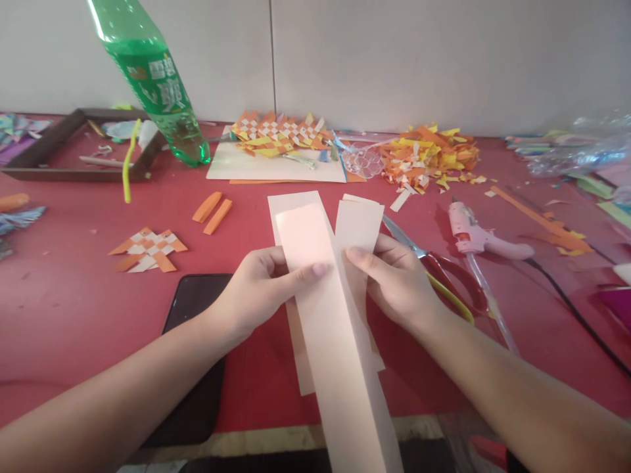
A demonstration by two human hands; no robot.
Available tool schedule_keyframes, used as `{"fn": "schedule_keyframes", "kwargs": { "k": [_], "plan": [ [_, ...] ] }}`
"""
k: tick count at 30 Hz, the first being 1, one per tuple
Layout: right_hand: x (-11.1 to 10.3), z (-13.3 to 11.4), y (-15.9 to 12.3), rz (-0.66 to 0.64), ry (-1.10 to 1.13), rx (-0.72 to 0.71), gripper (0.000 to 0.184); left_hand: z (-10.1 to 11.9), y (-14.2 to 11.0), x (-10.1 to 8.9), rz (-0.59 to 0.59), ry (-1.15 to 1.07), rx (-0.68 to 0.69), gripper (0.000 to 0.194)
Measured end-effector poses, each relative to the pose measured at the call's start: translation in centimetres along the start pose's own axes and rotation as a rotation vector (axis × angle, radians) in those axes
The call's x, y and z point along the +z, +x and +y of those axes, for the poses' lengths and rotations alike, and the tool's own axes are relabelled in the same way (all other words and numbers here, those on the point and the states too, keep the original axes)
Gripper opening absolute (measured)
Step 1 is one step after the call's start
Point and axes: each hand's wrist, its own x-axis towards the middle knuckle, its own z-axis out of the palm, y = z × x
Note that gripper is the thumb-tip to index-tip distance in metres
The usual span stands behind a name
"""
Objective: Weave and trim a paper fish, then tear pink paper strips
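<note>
Long strips of pale paper hang between my two hands, folded lengthwise and overlapping. My left hand pinches the left strips, thumb on top and fingers hidden beneath. On the other side, my right hand grips a shorter pale piece with its thumb in front. The lower end of the paper reaches past the table's near edge. A black phone lies under my left forearm. Scissors with red and yellow handles rest just beyond my right hand.
A woven orange-and-white paper piece and two orange strips lie left. Behind are a green bottle, a dark frame, woven paper work and paper scraps. A pink glue gun with its cord lies right.
</note>
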Motion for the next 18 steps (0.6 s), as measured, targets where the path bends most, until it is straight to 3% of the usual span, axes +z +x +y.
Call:
{"fn": "schedule_keyframes", "kwargs": {
  "k": [5,18],
  "plan": [
    [0.21,-0.54,-0.16,-0.12,0.022,0.061,0.019,-0.19,0.27,-0.1,0.049,-0.065,0.037,0.023],
    [-0.16,0.17,-0.04,-0.091,-0.063,-0.023,0.02,-0.41,0.6,-0.14,0.161,-0.094,0.095,0.025]
  ]
}}
